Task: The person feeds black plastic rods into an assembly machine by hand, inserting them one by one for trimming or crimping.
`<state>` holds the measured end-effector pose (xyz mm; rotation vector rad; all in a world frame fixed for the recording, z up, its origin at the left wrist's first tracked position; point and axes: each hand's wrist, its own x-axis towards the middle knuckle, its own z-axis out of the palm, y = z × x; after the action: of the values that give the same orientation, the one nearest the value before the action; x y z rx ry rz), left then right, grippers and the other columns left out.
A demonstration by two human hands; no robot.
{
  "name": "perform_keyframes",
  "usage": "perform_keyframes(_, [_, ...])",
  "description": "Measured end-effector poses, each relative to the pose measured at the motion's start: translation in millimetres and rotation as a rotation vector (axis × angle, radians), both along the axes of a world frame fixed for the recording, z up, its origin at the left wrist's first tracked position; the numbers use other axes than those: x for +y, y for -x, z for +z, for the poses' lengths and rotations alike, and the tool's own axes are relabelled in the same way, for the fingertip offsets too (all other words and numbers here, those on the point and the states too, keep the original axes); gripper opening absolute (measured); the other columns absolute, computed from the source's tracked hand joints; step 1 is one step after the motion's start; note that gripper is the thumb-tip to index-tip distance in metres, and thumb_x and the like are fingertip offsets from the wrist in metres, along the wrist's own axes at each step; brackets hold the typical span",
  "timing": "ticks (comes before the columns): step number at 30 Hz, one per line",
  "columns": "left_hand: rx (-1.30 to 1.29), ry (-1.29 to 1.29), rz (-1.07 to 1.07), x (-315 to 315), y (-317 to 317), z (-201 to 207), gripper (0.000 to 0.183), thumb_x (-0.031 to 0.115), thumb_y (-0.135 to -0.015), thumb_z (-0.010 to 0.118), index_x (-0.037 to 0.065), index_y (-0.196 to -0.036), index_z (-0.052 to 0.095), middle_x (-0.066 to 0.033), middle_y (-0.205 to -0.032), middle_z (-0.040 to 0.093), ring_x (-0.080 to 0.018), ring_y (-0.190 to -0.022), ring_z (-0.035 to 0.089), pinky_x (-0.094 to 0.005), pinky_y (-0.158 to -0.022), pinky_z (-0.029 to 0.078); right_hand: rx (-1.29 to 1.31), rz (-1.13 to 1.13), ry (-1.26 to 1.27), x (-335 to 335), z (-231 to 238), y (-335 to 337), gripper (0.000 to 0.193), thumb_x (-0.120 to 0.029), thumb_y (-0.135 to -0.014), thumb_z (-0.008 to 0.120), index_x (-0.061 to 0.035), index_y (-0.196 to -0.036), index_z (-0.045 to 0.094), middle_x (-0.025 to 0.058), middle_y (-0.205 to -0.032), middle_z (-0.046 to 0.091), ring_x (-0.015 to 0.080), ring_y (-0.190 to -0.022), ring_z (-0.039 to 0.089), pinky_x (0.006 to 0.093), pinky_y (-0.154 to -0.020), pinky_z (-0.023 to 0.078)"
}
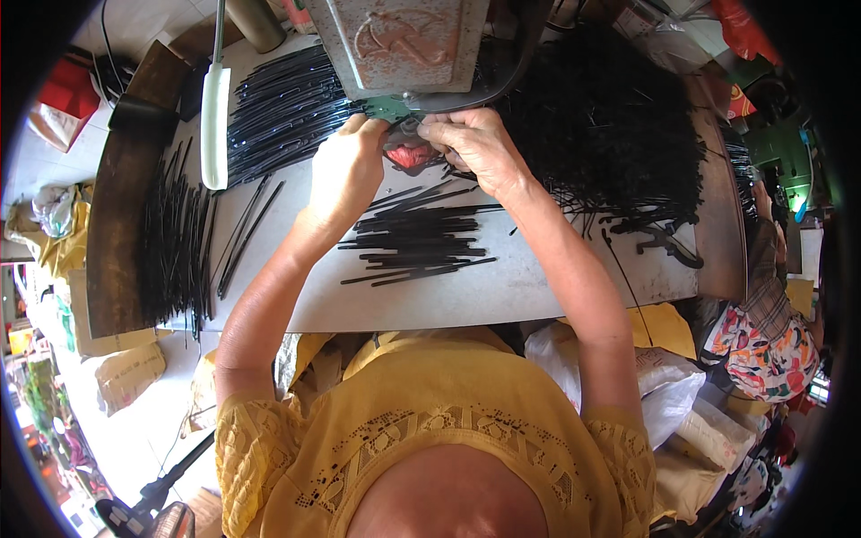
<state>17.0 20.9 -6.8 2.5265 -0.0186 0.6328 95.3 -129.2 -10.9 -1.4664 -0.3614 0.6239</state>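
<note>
Black strips [417,238] lie in a loose, crosswise pile on the pale tabletop [296,309], just on my side of my hands; any piece at my fingertips is too small and shadowed to make out. My left hand [348,166] has its fingers bent inward, and my right hand [480,148] has its thumb and fingertips drawn together; whether either pinches a strip, I cannot tell. Between them sits a red object [413,157]. Directly beyond hangs the grey machine head [408,49], and here I judge the chief hazard to lie: were it to descend while my fingertips are so near its underside, they could be caught. A piece set askew there might also be spoiled, my view being partly blocked. To the left, a denser row of strips [282,112] reaches my left hand, whose sideways movement could disorder it. To the right rises a tangled black heap [610,125]; a piece tugged from it could drag others loose.
</note>
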Motion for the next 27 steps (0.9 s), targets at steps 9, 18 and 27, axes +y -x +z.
perform_keyframes(9, [0.047, 0.137, -0.117, -25, 26, 3, 0.012, 0.006, -0.075, 0.053, 0.002, -0.086, 0.056, -0.0146, -0.080, 0.055, -0.0329, -0.068, 0.054, -0.0382, -0.061, 0.044, 0.075, 0.037, -0.062, 3, 3, 7, 0.021, -0.018, -0.082, 0.056, 0.0020, -0.083, 0.060, -0.0035, -0.054, 0.043, 0.0026, -0.042, 0.034, 0.0166, -0.038, 0.023])
perform_keyframes(18, [-0.049, -0.425, 0.387, 85, 31, -48, 0.034, -0.008, -0.063, 0.048, 0.002, -0.095, 0.054, -0.0115, -0.098, 0.048, -0.0285, -0.089, 0.045, -0.0385, -0.077, 0.037, 0.119, -0.001, -0.088, -6, 0, 4, 0.018, -0.015, -0.081, 0.057, 0.0029, -0.084, 0.059, -0.0022, -0.056, 0.045, 0.0019, -0.042, 0.035, 0.0164, -0.036, 0.023])
perform_keyframes(27, [-0.110, -0.451, 0.097, 82, 20, -24, 0.019, 0.000, -0.069, 0.054, 0.005, -0.087, 0.055, -0.0066, -0.086, 0.051, -0.0235, -0.082, 0.047, -0.0354, -0.071, 0.038, 0.138, -0.154, -0.130, -16, -3, 1, 0.015, -0.012, -0.079, 0.058, 0.0028, -0.081, 0.056, 0.0047, -0.067, 0.055, 0.0090, -0.054, 0.053, 0.0199, -0.047, 0.044])
